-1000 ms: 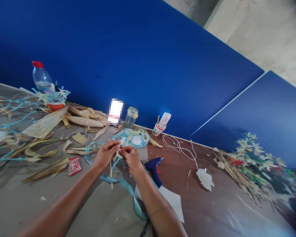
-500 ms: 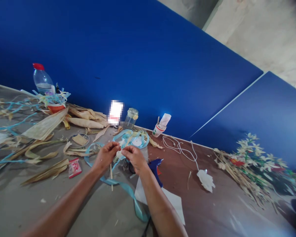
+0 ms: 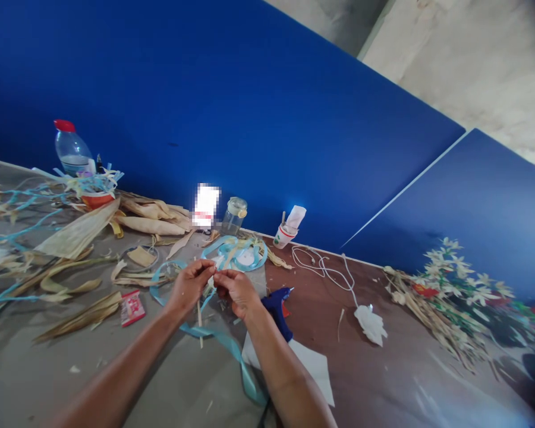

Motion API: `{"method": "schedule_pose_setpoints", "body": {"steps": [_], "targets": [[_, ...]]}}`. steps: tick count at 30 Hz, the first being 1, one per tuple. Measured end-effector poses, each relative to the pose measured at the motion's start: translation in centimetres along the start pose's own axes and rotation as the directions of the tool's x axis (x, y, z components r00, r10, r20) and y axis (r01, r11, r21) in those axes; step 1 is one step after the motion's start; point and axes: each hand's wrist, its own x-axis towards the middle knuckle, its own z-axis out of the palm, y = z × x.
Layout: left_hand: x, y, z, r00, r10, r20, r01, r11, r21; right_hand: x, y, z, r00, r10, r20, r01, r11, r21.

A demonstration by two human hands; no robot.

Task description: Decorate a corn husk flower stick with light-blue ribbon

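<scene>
My left hand [image 3: 191,289] and my right hand [image 3: 238,292] meet over the table, thumbs and forefingers pinched together. Between the fingertips is a small pale piece [image 3: 217,260], mostly covered by the fingers; its kind is unclear. Below the hands shows a thin pale stick [image 3: 201,333]; whether it joins the piece I cannot tell. A light blue ribbon [image 3: 248,374] loops behind the hands and trails down between the forearms. By my right wrist lies a blue glue gun [image 3: 277,309], with a white sheet [image 3: 314,365] partly under my forearm.
Dried corn husks [image 3: 154,224], a red candy packet [image 3: 132,308] and a red-capped bottle [image 3: 72,151] are on the left. A lidded jar [image 3: 234,217], a white cup [image 3: 283,236] and a white cable [image 3: 323,268] line the blue partition [image 3: 249,107]. White flowers [image 3: 450,261] lie right.
My fingertips have come closer together, and the right fingers have curled in more, hiding more of the pale piece. The whole view has shifted slightly.
</scene>
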Motion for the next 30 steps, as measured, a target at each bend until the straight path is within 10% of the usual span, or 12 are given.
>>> {"method": "schedule_pose_setpoints", "body": {"steps": [10, 18, 30], "targets": [[-0.1, 0.5, 0.5, 0.999, -0.051, 0.004, 0.051, 0.997, -0.063, 0.3, 0.0, -0.5, 0.988, 0.128, 0.081, -0.133, 0.989, 0.064], [-0.4, 0.5, 0.5, 0.986, -0.159, -0.049, 0.144, 0.964, -0.225, 0.7, 0.7, -0.2, 0.98, -0.169, -0.1, 0.187, 0.961, 0.204], [-1.2, 1.0, 1.6, 0.962, -0.273, -0.012, 0.254, 0.91, -0.326, 1.1, 2.3, -0.2, 0.814, -0.561, -0.151, 0.516, 0.817, -0.257]]}}
